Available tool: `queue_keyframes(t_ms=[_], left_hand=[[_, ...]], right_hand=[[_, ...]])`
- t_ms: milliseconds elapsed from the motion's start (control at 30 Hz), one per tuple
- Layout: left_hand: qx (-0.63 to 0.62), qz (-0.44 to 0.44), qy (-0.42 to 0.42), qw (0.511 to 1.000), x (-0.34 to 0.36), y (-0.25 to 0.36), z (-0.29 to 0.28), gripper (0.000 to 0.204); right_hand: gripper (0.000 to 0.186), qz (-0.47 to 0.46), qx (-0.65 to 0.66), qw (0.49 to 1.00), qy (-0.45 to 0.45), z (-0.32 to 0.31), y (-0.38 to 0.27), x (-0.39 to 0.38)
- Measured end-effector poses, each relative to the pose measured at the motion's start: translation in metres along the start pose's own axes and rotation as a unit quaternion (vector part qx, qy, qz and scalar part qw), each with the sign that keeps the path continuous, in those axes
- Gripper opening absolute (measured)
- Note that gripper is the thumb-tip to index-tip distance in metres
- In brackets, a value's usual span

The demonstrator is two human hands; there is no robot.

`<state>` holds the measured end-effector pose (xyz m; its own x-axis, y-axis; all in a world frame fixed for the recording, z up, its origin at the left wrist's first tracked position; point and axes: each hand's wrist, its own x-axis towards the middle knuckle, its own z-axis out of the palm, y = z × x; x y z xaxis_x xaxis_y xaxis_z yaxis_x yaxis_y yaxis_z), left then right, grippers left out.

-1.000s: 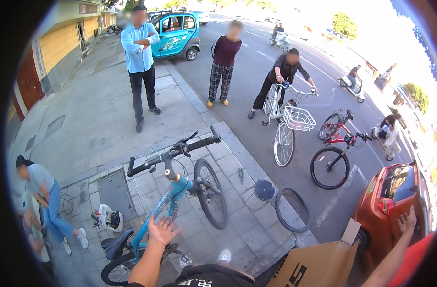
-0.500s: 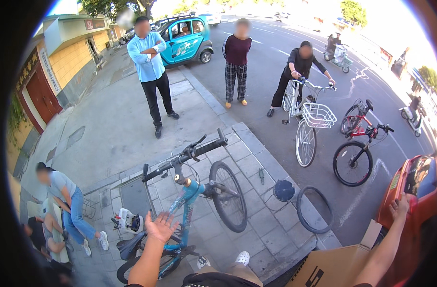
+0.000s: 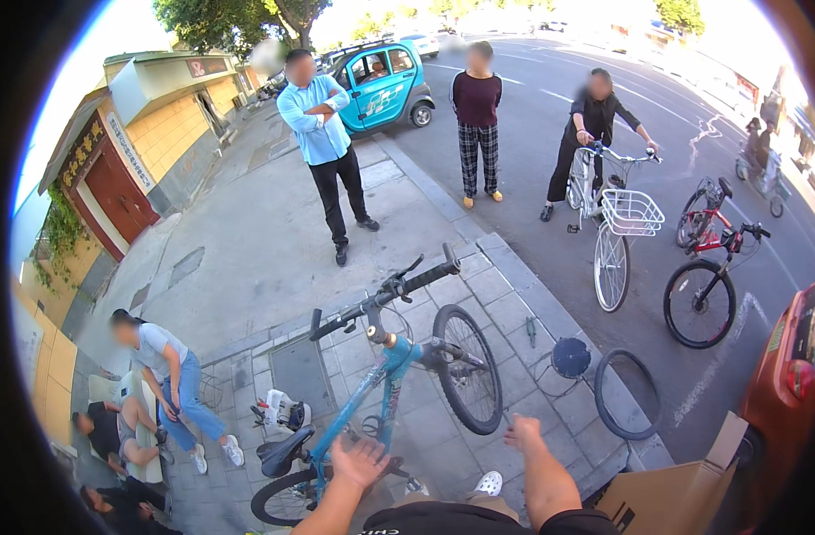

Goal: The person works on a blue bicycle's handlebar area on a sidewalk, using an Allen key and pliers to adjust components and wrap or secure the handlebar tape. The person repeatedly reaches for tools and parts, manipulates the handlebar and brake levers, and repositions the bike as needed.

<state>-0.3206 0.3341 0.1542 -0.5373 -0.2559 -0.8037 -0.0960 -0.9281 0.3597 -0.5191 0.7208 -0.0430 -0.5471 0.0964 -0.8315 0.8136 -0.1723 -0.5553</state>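
A blue bicycle (image 3: 391, 379) stands on the paving in front of me, its black handlebar toward the street and its saddle near my left side. My left hand (image 3: 358, 461) is palm up with fingers spread, in front of the bicycle's lower frame; whether it touches the frame I cannot tell. My right hand (image 3: 521, 433) reaches out in front of me with fingers loosely extended, below the bicycle's front wheel (image 3: 494, 392) in the picture and apart from it. Neither hand holds anything visible.
A loose black tyre (image 3: 599, 392), a round dark object (image 3: 570, 358) and a green-handled tool (image 3: 530, 332) lie right. A tool container (image 3: 287, 413) sits left. A cardboard box (image 3: 666, 495) and red car (image 3: 786, 374) are at right. Several people stand or sit around; one holds a white bicycle (image 3: 612, 267).
My right arm has swung inward from the far right, beside the red car, to in front of me. My left hand stays by the bicycle, palm up. The view has shifted left.
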Motion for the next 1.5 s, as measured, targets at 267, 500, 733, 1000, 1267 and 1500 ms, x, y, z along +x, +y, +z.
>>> queue_keyframes(t_ms=[267, 500, 733, 1000, 1267, 1500], left_hand=[[-0.012, 0.028, -0.023, 0.999, 0.042, 0.018, 0.002, 0.084], [-0.058, -0.054, -0.098, 0.992, 0.016, 0.061, 0.019, 0.075], [-0.015, 0.082, 0.018, 0.996, 0.024, 0.118, -0.154, 0.065], [-0.117, 0.126, 0.268, 0.948, -0.025, 0.055, -0.306, 0.078], [-0.127, 0.135, 0.326, 0.927, -0.046, -0.015, -0.278, 0.082], [-0.028, 0.059, 0.292, 0.954, 0.012, -0.043, -0.279, 0.063]], right_hand=[[0.041, -0.46, -0.323, 0.771, -0.3, 0.265, 0.008, -0.241], [0.031, -0.64, -0.471, 0.54, -0.278, 0.261, 0.001, -0.19], [0.041, -0.633, -0.477, 0.609, -0.028, 0.26, -0.185, -0.195], [0.052, -0.658, -0.689, 0.303, 0.016, 0.303, -0.364, -0.155], [0.051, -0.542, -0.818, 0.16, -0.108, 0.336, -0.383, -0.146], [0.049, -0.273, -0.757, 0.568, -0.175, 0.331, -0.358, -0.125]])
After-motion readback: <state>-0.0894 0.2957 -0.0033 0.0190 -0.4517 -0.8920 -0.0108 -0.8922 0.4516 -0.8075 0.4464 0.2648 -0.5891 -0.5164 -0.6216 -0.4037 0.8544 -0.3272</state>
